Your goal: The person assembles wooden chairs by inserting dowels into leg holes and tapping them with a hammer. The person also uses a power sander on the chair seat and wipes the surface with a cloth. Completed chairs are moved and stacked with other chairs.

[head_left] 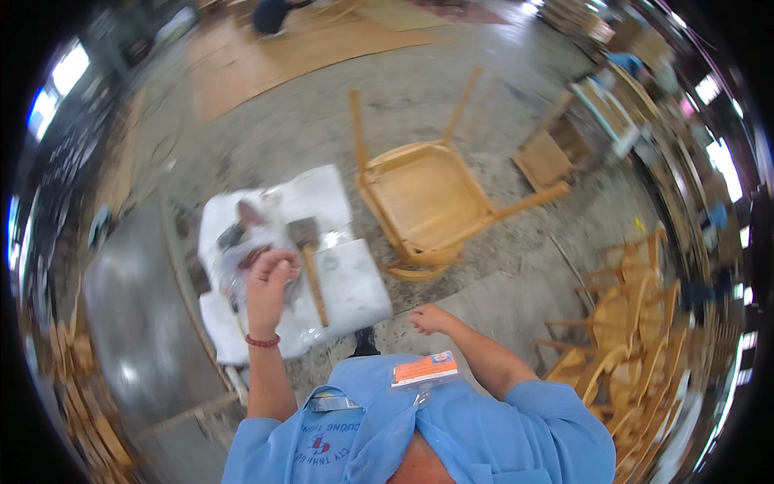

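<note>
My left hand (272,273) is above a white foam-covered stand, its fingers curled together. Under and beside it lies a clear plastic bag (234,270) with dark reddish-brown pieces in and around it. Whether the fingers pinch the bag or something small cannot be made out. Just right of that hand, a hammer (313,278) with a blocky grey head and a wooden handle rests on the white foam (359,282). My right hand (431,319) hangs loosely closed over the floor, right of the stand, with nothing showing in it. Beyond it, a wooden chair (427,198) lies upside down, legs raised.
A grey metal-like sheet (145,315) is at the left. Wooden chairs (629,323) are piled at the right. Farther off are a cardboard box (552,149) and brown sheeting (274,64) on the floor, where another person (272,14) crouches.
</note>
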`<state>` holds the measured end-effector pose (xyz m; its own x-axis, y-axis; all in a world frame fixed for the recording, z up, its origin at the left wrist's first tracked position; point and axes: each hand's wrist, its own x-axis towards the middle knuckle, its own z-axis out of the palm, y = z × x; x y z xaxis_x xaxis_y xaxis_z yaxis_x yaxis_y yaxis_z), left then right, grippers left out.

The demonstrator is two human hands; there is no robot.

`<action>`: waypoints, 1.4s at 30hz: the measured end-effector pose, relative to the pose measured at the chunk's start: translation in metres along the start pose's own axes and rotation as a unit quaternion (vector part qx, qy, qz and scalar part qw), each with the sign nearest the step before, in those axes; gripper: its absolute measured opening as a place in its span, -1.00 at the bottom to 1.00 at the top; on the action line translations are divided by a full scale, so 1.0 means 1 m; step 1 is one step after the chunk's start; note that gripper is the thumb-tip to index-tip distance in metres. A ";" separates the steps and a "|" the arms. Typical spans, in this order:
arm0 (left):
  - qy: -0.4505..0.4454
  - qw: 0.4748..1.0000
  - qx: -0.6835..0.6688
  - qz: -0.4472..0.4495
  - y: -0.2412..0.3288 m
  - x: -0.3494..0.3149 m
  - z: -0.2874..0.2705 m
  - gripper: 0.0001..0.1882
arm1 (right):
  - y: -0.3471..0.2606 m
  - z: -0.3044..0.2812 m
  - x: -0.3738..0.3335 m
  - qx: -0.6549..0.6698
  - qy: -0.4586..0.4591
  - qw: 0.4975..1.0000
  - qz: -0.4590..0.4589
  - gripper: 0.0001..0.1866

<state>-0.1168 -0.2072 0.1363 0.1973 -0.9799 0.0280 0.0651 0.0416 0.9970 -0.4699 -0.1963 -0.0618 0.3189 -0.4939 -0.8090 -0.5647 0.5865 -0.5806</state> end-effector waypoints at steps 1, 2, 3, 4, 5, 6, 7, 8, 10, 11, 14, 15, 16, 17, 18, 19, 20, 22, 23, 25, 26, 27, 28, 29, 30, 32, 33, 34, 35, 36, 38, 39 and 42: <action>-0.069 0.997 0.014 -0.017 -0.006 0.010 0.030 -0.82 | 0.042 -0.022 -0.012 -0.103 0.067 0.989 -0.078 -0.74; -0.121 0.991 0.051 -0.036 -0.013 0.014 0.060 -0.82 | 0.069 -0.034 -0.027 -0.096 0.126 0.985 -0.066 -0.74; -0.173 0.980 0.089 -0.053 -0.021 0.016 0.091 -0.82 | 0.095 -0.046 -0.043 -0.087 0.187 0.977 -0.053 -0.74; -0.213 0.961 0.177 -0.021 -0.033 0.013 0.114 -0.74 | 0.109 -0.051 -0.060 0.038 0.232 0.971 0.038 -0.74; -0.236 0.953 0.190 0.014 -0.040 0.013 0.149 -0.71 | 0.143 -0.060 -0.080 0.076 0.276 0.957 0.051 -0.73; -0.252 0.945 0.203 0.047 -0.047 0.011 0.178 -0.67 | 0.178 -0.063 -0.098 0.110 0.313 0.941 0.062 -0.73; -0.244 0.936 0.241 0.077 -0.059 0.011 0.194 -0.63 | 0.197 -0.060 -0.116 0.120 0.329 0.935 0.062 -0.72; -0.237 0.925 0.276 0.108 -0.072 0.013 0.208 -0.58 | 0.216 -0.056 -0.135 0.130 0.347 0.927 0.062 -0.72; -0.271 0.915 0.282 0.102 -0.080 0.015 0.246 -0.53 | 0.283 -0.031 -0.176 0.296 0.378 0.873 0.086 -0.79; -0.299 0.911 0.276 0.063 -0.082 0.015 0.258 -0.53 | 0.307 -0.012 -0.192 0.336 0.389 0.850 0.114 -0.80; -0.392 0.855 0.338 0.029 -0.100 0.041 0.250 -0.55 | 0.359 0.056 -0.232 0.376 0.394 0.819 0.183 -0.79; -0.403 0.827 0.377 0.106 -0.108 0.049 0.247 -0.59 | 0.373 0.082 -0.244 0.399 0.385 0.801 0.227 -0.78; -0.413 0.795 0.405 0.185 -0.116 0.050 0.254 -0.62 | 0.385 0.109 -0.255 0.425 0.373 0.778 0.274 -0.77; -0.420 0.849 0.295 0.122 -0.123 0.046 0.266 -0.67 | 0.391 0.142 -0.263 0.453 0.358 0.751 0.321 -0.76; -0.422 0.885 0.191 0.045 -0.124 0.043 0.272 -0.71 | 0.391 0.176 -0.268 0.492 0.359 0.720 0.331 -0.75; -0.447 0.882 0.150 -0.003 -0.125 0.042 0.276 -0.73 | 0.388 0.206 -0.270 0.529 0.360 0.691 0.337 -0.74; -0.464 0.877 0.114 -0.055 -0.126 0.045 0.278 -0.75 | 0.379 0.232 -0.268 0.560 0.359 0.664 0.340 -0.73; -0.549 0.813 0.195 -0.003 -0.123 0.058 0.284 -0.76 | 0.347 0.278 -0.255 0.641 0.366 0.563 0.372 -0.72; -0.583 0.779 0.230 0.027 -0.125 0.062 0.290 -0.76 | 0.329 0.299 -0.249 0.673 0.367 0.513 0.387 -0.71; -0.620 0.759 0.198 0.014 -0.129 0.066 0.306 -0.82 | 0.285 0.334 -0.230 0.679 0.339 0.530 0.378 -0.71; -0.636 0.750 0.182 0.008 -0.129 0.068 0.313 -0.84 | 0.265 0.347 -0.220 0.681 0.327 0.541 0.370 -0.71; -0.636 0.754 0.164 0.016 -0.128 0.065 0.326 -0.86 | 0.249 0.361 -0.213 0.693 0.333 0.526 0.364 -0.70; -0.633 0.760 0.145 0.025 -0.127 0.062 0.337 -0.88 | 0.235 0.373 -0.201 0.702 0.341 0.513 0.357 -0.70; -0.629 0.767 0.127 0.032 -0.126 0.057 0.348 -0.89 | 0.225 0.384 -0.190 0.711 0.348 0.501 0.350 -0.70; -0.627 0.769 0.115 0.054 -0.121 0.052 0.364 -0.89 | 0.218 0.398 -0.180 0.719 0.360 0.486 0.342 -0.69; -0.610 0.780 0.095 0.099 -0.102 0.054 0.399 -0.88 | 0.213 0.413 -0.169 0.729 0.382 0.468 0.322 -0.68; -0.611 0.785 0.066 0.082 -0.089 0.056 0.410 -0.88 | 0.207 0.421 -0.162 0.734 0.396 0.459 0.307 -0.68; -0.598 0.797 0.037 0.070 -0.065 0.068 0.415 -0.88 | 0.207 0.416 -0.165 0.729 0.412 0.464 0.288 -0.68; -0.585 0.809 0.009 0.048 -0.053 0.077 0.406 -0.87 | 0.206 0.419 -0.164 0.724 0.423 0.468 0.278 -0.69; -0.600 0.798 -0.025 0.049 -0.043 0.078 0.397 -0.87 | 0.206 0.423 -0.162 0.716 0.419 0.476 0.291 -0.68; -0.629 0.772 -0.082 0.045 -0.014 0.060 0.383 -0.86 | 0.210 0.431 -0.156 0.705 0.401 0.493 0.316 -0.67; -0.665 0.735 -0.125 0.051 0.003 0.034 0.378 -0.86 | 0.220 0.432 -0.161 0.661 0.406 0.538 0.331 -0.63; -0.750 0.599 -0.276 0.050 0.064 -0.054 0.370 -0.85 | 0.254 0.432 -0.181 0.545 0.524 0.571 0.319 -0.47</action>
<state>-0.4853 -0.2241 0.2248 -0.8468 -0.0230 0.5314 0.5215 -0.2325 0.8210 -0.3422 0.3197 -0.1022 -0.6414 0.2656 -0.7198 0.6800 0.6312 -0.3730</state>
